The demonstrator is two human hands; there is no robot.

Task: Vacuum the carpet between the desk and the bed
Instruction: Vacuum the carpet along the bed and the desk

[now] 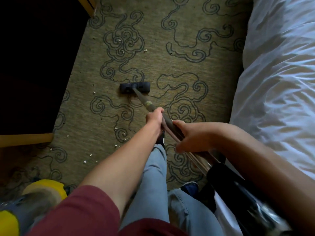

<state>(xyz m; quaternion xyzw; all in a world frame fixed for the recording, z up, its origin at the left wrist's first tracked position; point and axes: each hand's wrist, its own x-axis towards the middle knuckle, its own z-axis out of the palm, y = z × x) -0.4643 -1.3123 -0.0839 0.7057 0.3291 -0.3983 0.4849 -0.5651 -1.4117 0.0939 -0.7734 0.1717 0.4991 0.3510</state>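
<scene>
Your left hand (155, 116) and right hand (185, 135) both clenched the vacuum wand (144, 101); floor head (135, 87) lay straight ahead, left hand nearer.

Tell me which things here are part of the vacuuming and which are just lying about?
Part of the job:
- vacuum wand, gripped by left hand and right hand
- floor head
- patterned carpet
- white crumbs
- desk and bed, bounding the strip

Just there:
- yellow object, bottom left, too blurred to name
</scene>
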